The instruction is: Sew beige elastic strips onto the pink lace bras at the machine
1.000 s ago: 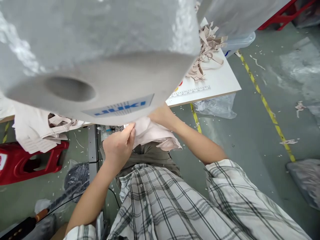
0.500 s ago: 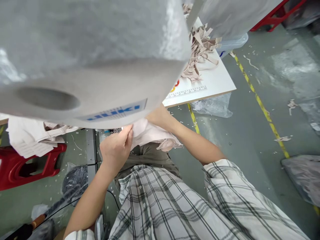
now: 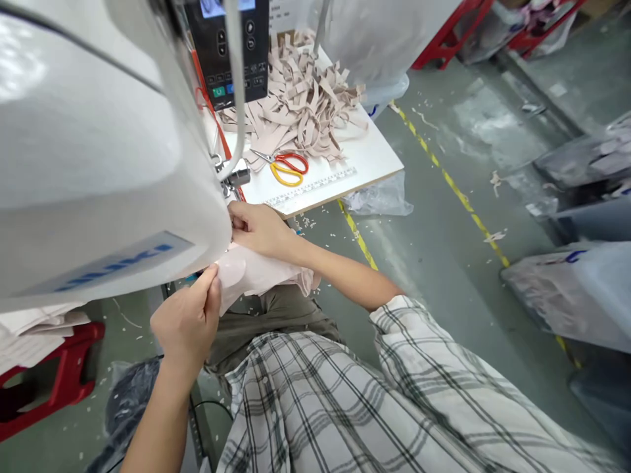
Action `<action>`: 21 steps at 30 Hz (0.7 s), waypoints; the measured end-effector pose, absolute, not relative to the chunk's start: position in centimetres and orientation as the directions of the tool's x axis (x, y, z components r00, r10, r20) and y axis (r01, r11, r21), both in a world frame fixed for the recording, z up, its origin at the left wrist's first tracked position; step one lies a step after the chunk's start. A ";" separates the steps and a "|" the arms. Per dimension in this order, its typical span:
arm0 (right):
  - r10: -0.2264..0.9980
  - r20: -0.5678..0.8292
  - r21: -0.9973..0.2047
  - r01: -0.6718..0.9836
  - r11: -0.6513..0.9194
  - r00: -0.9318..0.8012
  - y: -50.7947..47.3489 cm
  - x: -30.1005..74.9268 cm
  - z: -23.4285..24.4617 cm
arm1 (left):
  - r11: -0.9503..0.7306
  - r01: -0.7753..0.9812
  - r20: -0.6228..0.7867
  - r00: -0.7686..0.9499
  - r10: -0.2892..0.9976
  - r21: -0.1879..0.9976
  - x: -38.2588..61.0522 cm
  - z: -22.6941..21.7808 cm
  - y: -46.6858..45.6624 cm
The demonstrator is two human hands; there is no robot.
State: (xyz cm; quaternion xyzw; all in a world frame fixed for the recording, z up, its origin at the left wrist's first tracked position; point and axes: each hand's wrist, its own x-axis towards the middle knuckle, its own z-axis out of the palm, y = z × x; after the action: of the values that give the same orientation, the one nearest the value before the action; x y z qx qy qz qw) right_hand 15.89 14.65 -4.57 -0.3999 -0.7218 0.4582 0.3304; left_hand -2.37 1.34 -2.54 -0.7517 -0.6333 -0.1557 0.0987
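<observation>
A pale pink piece of fabric (image 3: pixel 256 270) hangs over my lap, just under the head of a white sewing machine (image 3: pixel 123 190). My left hand (image 3: pixel 190 315) pinches its left edge between thumb and fingers. At the machine's needle end, my right hand (image 3: pixel 259 230) has its fingers closed on the upper part of the same cloth. The machine head hides the needle and where the fabric lies beneath it.
On the white table (image 3: pixel 382 157) lie scissors (image 3: pixel 288 169) with red and yellow handles, a printed ruler (image 3: pixel 315 187) and a heap of beige fabric strips (image 3: pixel 305 105). A control panel (image 3: pixel 231 59) stands behind. Left is a red stool (image 3: pixel 73 368) with fabric on it.
My view has swung so the machine head sits further left, uncovering the control panel, scissors and more strips. My right hand, mostly hidden before, now shows; both hands stay on the fabric.
</observation>
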 end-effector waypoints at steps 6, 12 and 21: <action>0.901 0.109 -0.928 0.283 0.244 -0.419 14.3 15.9 -4.6 | -0.266 0.963 0.382 0.230 0.895 0.044 -2.9 -2.6 1.3; 0.901 0.109 -0.926 0.286 0.245 -0.420 14.2 16.1 -4.4 | -0.285 0.957 0.409 0.237 0.881 0.061 -2.9 -3.0 1.4; 0.906 0.111 -0.919 0.305 0.250 -0.408 14.5 17.1 -4.4 | -0.301 0.950 0.377 0.250 0.892 0.080 -2.1 -2.8 2.0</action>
State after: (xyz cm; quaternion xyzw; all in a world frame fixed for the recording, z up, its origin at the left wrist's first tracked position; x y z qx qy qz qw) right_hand 17.06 14.46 -4.38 -0.4244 -0.7135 0.4415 0.3405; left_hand -2.07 2.01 -2.76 -0.7863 -0.5857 -0.1787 0.0820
